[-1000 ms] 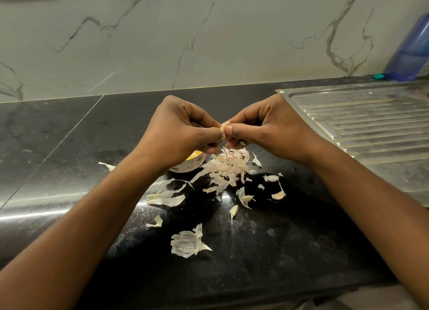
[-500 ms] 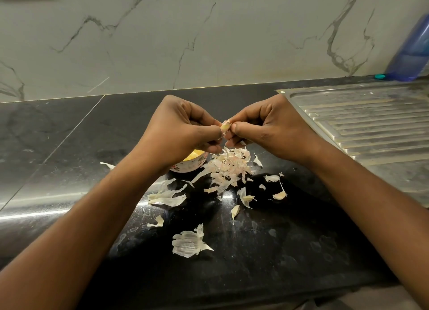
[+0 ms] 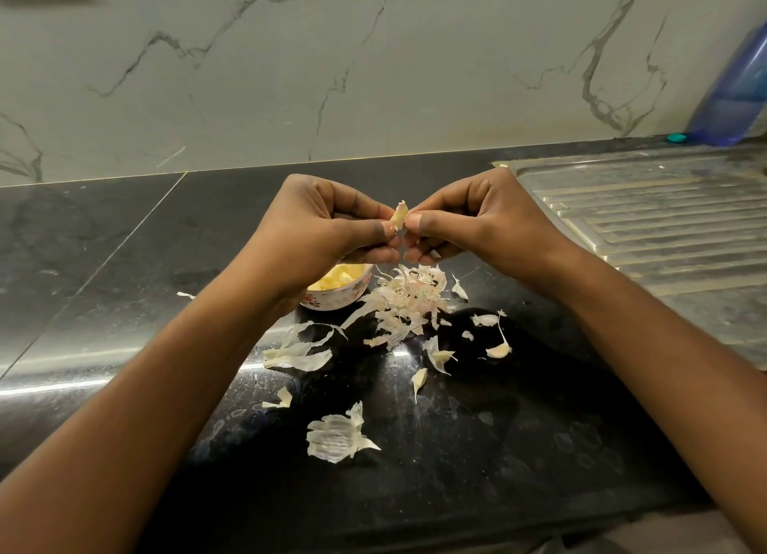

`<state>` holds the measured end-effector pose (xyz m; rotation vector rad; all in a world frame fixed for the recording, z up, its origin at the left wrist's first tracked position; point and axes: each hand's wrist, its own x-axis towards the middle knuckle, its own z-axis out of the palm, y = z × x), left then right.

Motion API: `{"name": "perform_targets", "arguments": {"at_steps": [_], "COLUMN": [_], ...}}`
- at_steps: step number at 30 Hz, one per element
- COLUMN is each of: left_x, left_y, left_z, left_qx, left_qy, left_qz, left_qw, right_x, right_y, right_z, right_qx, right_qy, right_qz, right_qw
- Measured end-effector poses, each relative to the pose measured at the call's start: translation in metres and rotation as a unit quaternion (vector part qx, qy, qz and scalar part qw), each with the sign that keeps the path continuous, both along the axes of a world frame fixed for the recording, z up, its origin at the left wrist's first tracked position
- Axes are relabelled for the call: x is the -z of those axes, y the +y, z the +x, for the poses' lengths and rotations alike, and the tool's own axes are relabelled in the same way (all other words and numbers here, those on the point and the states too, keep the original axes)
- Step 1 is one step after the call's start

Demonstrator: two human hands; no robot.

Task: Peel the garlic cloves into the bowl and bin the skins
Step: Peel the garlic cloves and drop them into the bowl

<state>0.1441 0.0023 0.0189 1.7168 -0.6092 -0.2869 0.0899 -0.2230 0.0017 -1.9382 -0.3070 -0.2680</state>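
Left grip (image 3: pixel 315 225) is curled, thumb and forefinger pinching one garlic clove (image 3: pixel 399 217) from the left side. Right grip (image 3: pixel 473 221) is curled too, its thumb and forefinger pinching the same clove from the right. The clove is up in the air between my two hands, above the counter (image 3: pixel 124 263), with pale skin on it and a wisp sticking up at the top. My other fingers on both hands are tucked underneath.

The bowl (image 3: pixel 332 301) sits on the counter just under my left hand, partly hidden by it, with yellow peeled cloves (image 3: pixel 338 278) inside. A heap of skins (image 3: pixel 406 300) lies just right of the bowl; I cannot tell if it touches. More loose skins are scattered nearer to me, and one big papery piece (image 3: pixel 336 435) lies closest. A small unpeeled clove (image 3: pixel 499 349) lies on the counter right of the heap.

A steel drainboard (image 3: pixel 664 230) is at the right. A blue bottle (image 3: pixel 743 84) stands at the far right against the marble wall (image 3: pixel 290 76).
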Motion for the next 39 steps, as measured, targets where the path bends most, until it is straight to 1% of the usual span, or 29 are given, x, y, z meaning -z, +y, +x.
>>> {"name": "perform_targets", "arguments": {"at_steps": [9,13,17,20,26,39], "left_x": [0.0035,0.0042,0.0040,0.0047,0.0067,0.0065], "left_y": [-0.0016,-0.0027,-0.0035,-0.0034,-0.0038,-0.0037], "left_z": [-0.0027,-0.0036,-0.0049,-0.0043,-0.0037,-0.0042], "left_qx": [0.012,0.016,0.009,0.006,0.012,0.009], "left_qy": [-0.048,-0.056,-0.070,-0.093,-0.117,-0.127], "left_qz": [0.001,-0.004,-0.013,-0.003,0.000,-0.003], "left_qw": [0.999,0.998,0.997,0.996,0.993,0.992], "right_x": [0.0015,0.0029,0.0017,0.0012,0.0020,0.0018], "right_y": [0.0025,0.0024,0.0005,0.0022,0.0029,0.0038], "right_z": [0.0022,0.0032,0.0026,0.0012,0.0022,0.0013], "right_qx": [0.000,0.022,0.011,0.001,0.007,0.015], "right_qy": [0.010,0.008,0.013,0.016,0.010,0.004], "right_qz": [0.031,0.035,0.037,0.044,0.046,0.042], "right_qw": [0.999,0.999,0.999,0.999,0.999,0.999]}}
